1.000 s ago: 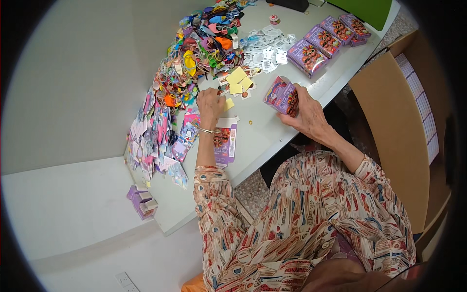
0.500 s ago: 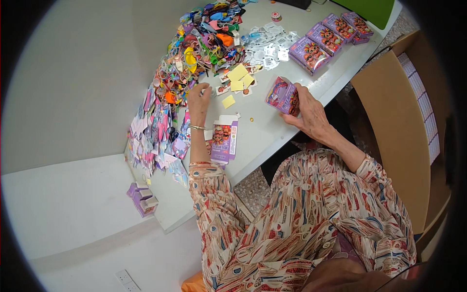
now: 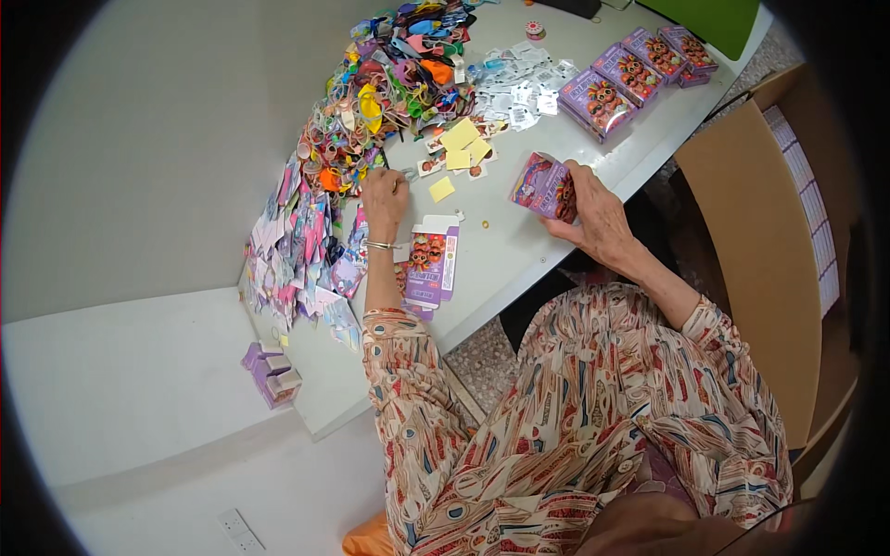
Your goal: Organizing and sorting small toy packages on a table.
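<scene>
A small purple printed box (image 3: 536, 182) is in my right hand (image 3: 598, 215), fingers wrapped round its right side, held tilted above the table. My left hand (image 3: 384, 199) is at the edge of a heap of small colourful trinkets and hair ties (image 3: 371, 111), its fingers curled together. A small greyish bit shows by the fingertips; what they hold, if anything, I cannot make out. Just below that hand, partly behind my wrist, lies a flattened purple box (image 3: 428, 264). Yellow paper squares (image 3: 459, 135) and small picture cards (image 3: 430, 166) lie between the hands.
Small white packets (image 3: 524, 83) lie beyond the cards. Filled purple boxes (image 3: 598, 102) line the table's far right. Folded shiny pouches (image 3: 292, 236) are heaped at left, with purple box pieces (image 3: 271, 375) below. An open carton (image 3: 751, 241) of stacked boxes stands at right.
My left hand has turned slightly, and its fingers have curled in beside the trinket heap. The right hand has tipped the purple box a little. The whole view has shifted slightly.
</scene>
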Demonstrator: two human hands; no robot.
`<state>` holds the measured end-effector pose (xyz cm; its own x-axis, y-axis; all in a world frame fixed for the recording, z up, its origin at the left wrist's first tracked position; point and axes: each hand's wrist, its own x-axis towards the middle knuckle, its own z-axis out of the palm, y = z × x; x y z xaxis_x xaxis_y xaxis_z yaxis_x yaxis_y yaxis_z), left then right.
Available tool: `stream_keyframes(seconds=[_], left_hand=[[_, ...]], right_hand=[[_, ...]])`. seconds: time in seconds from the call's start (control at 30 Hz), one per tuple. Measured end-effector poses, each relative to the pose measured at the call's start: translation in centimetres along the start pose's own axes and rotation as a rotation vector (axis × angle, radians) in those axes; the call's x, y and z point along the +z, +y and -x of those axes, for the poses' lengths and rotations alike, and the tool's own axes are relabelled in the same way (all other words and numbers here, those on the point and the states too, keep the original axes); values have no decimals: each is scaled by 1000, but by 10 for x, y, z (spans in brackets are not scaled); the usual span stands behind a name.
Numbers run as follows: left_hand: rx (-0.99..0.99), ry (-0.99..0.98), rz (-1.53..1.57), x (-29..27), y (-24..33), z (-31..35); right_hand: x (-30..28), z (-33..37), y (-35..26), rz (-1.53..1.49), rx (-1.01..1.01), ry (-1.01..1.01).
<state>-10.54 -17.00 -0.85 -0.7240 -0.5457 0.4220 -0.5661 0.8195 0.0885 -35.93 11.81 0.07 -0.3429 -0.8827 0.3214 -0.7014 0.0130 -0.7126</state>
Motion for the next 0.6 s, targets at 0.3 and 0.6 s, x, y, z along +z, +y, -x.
stream_keyframes(seconds=[0.3, 0.6], left_hand=[[-385, 123, 346, -11, -23, 3], [-730, 232, 1119, -72, 7, -18]], right_hand=[[-1, 0, 1, -2, -38, 29], [1, 3, 5, 11, -25, 37]])
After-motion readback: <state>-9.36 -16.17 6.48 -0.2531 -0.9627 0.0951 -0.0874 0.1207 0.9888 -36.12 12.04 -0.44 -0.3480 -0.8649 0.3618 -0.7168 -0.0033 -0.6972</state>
